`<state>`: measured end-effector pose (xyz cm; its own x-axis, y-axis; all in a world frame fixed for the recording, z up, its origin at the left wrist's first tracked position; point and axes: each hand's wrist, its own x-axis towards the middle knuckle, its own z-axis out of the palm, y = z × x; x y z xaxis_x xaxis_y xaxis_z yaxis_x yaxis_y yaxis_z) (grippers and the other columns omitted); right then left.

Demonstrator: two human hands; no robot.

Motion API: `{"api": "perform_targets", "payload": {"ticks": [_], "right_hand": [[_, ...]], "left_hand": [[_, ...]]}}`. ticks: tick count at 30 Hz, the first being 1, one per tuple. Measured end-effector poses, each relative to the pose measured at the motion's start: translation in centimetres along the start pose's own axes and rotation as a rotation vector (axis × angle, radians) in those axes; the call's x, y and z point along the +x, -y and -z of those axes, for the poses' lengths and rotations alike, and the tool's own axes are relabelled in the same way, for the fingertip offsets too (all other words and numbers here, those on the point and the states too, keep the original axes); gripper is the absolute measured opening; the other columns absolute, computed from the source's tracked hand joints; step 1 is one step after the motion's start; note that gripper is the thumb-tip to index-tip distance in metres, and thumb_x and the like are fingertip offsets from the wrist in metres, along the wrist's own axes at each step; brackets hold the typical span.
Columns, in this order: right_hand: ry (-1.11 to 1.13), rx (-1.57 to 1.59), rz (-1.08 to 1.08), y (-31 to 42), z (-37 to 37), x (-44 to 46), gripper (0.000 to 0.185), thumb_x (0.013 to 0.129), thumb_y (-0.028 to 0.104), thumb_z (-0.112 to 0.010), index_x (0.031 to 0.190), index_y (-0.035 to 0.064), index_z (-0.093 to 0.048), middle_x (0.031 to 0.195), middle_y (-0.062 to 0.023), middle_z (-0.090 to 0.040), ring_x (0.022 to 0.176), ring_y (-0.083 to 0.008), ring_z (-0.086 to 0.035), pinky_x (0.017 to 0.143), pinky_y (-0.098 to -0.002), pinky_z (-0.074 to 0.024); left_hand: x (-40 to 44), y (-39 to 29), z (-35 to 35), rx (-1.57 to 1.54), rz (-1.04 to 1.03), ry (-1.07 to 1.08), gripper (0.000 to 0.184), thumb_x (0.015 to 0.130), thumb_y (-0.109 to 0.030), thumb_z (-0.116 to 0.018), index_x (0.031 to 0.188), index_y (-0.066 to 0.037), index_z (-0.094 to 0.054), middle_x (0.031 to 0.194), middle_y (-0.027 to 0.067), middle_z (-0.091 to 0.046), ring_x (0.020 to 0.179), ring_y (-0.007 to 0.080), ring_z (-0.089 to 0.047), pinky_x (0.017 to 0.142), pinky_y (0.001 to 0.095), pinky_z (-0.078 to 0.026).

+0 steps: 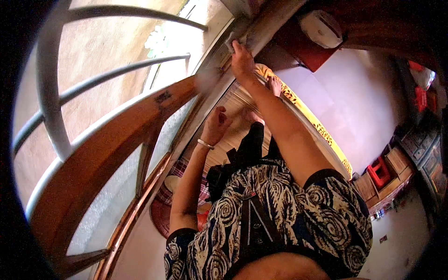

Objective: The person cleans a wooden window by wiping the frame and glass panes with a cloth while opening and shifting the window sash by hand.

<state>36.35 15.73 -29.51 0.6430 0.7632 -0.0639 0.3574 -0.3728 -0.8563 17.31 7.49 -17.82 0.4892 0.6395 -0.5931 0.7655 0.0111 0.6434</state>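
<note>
My right hand (242,61) is raised at the top middle, its fingers closed on a small greyish cloth (232,41) that lies against the window frame (261,28). Lower and to the left, my left hand (216,125) hangs near the frame with its fingers curled. Whether anything is inside those fingers cannot be made out. A pale bracelet (205,144) circles the left wrist. Left of the hands is a wooden window sash (116,140) with glass panes (109,205).
Metal bars (112,79) cross the window opening at the left. Below me is a mat-covered bed (233,100) with a yellow patterned edge (322,130). A red stool (379,172) is at the right, and a white object (321,29) sits on a dark red surface.
</note>
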Motion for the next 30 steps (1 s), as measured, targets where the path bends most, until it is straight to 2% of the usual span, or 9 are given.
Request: {"api": "perform_targets", "payload": {"ticks": [4, 8, 10, 12, 14, 22, 24, 28, 30], "right_hand": [[0.137, -0.008, 0.028, -1.8, -0.8, -0.1, 0.018, 0.079, 0.005, -0.043, 0.090, 0.0016, -0.057, 0.088, -0.0190, -0.056, 0.087, -0.0361, -0.054, 0.074, -0.0431, -0.0431], [0.425, 0.152, -0.056, -3.1, -1.3, -0.1, 0.051, 0.072, 0.002, -0.052, 0.122, 0.0050, -0.041, 0.101, -0.0148, -0.055, 0.086, -0.0283, -0.055, 0.069, -0.0373, -0.0471], [0.534, 1.169, -0.644, -3.8, 0.4, 1.0, 0.047, 0.074, 0.003, -0.052, 0.120, 0.0064, -0.043, 0.103, -0.0095, -0.054, 0.080, -0.0257, -0.053, 0.064, -0.0367, -0.0481], [0.595, 1.053, -0.642, -3.8, 3.3, 1.7, 0.038, 0.077, 0.006, -0.051, 0.115, 0.0078, -0.046, 0.105, -0.0056, -0.051, 0.081, -0.0251, -0.050, 0.061, -0.0378, -0.0476], [0.692, 1.447, -0.771, -4.3, 5.2, 4.5, 0.027, 0.078, 0.011, -0.050, 0.105, 0.0080, -0.048, 0.103, -0.0054, -0.050, 0.080, -0.0230, -0.050, 0.060, -0.0367, -0.0465], [0.481, 1.376, -0.633, -3.6, 7.0, 6.0, 0.016, 0.081, 0.026, -0.050, 0.091, 0.0145, -0.056, 0.083, -0.0001, -0.056, 0.070, -0.0139, -0.050, 0.045, -0.0249, -0.0358], [0.581, 1.458, -0.872, -0.4, 9.1, 5.3, 0.018, 0.081, 0.030, -0.052, 0.087, 0.0130, -0.057, 0.078, 0.0000, -0.056, 0.062, -0.0109, -0.048, 0.040, -0.0214, -0.0313], [0.516, 1.438, -0.940, 0.8, 9.8, 4.0, 0.019, 0.083, 0.029, -0.050, 0.087, 0.0115, -0.057, 0.076, -0.0008, -0.056, 0.053, -0.0094, -0.046, 0.037, -0.0191, -0.0293], [0.508, 1.173, -1.048, -0.1, 9.9, 2.1, 0.019, 0.084, 0.028, -0.050, 0.088, 0.0106, -0.057, 0.075, -0.0018, -0.057, 0.053, -0.0117, -0.049, 0.042, -0.0224, -0.0384]], "left_hand": [[-0.4, 1.4, 0.3, 0.010, 0.043, -0.064, 0.033, 0.076, -0.010, -0.062, 0.103, -0.002, -0.044, 0.071, 0.0061, -0.051, 0.064, 0.0150, -0.051, 0.060, 0.0282, -0.043], [-1.5, 3.6, -1.1, -0.172, 0.017, -0.075, 0.030, 0.078, -0.009, -0.060, 0.104, -0.003, -0.044, 0.072, 0.0035, -0.050, 0.066, 0.0115, -0.049, 0.061, 0.0261, -0.043], [-1.5, 4.1, -1.4, -0.220, 0.003, -0.081, 0.030, 0.079, -0.008, -0.059, 0.104, -0.003, -0.044, 0.073, 0.0031, -0.051, 0.067, 0.0112, -0.049, 0.061, 0.0255, -0.042], [-1.2, 4.1, -1.7, -0.318, -0.020, -0.082, 0.028, 0.079, -0.007, -0.058, 0.103, -0.003, -0.044, 0.075, 0.0023, -0.051, 0.070, 0.0104, -0.050, 0.062, 0.0242, -0.042], [0.0, 2.1, -0.7, -0.372, 0.028, -0.058, 0.030, 0.079, -0.008, -0.059, 0.105, -0.004, -0.044, 0.078, 0.0028, -0.051, 0.072, 0.0106, -0.050, 0.064, 0.0245, -0.043], [3.4, -1.7, -2.0, -0.189, -0.122, 0.042, 0.042, 0.081, -0.014, -0.059, 0.117, -0.006, -0.041, 0.093, 0.0054, -0.052, 0.086, 0.0139, -0.051, 0.074, 0.0259, -0.043], [4.6, -1.7, -2.2, -0.574, 0.054, 0.116, 0.041, 0.083, -0.016, -0.056, 0.120, -0.005, -0.042, 0.107, 0.0080, -0.052, 0.097, 0.0170, -0.052, 0.079, 0.0291, -0.045], [6.7, -3.9, -1.9, -0.982, 0.222, 0.098, 0.049, 0.079, -0.013, -0.060, 0.122, -0.008, -0.038, 0.109, 0.0061, -0.049, 0.093, 0.0191, -0.053, 0.077, 0.0315, -0.044], [7.5, -4.5, -2.4, -1.177, 0.165, 0.042, 0.051, 0.077, -0.012, -0.062, 0.121, -0.007, -0.037, 0.111, 0.0065, -0.049, 0.095, 0.0188, -0.052, 0.075, 0.0337, -0.046]]}}
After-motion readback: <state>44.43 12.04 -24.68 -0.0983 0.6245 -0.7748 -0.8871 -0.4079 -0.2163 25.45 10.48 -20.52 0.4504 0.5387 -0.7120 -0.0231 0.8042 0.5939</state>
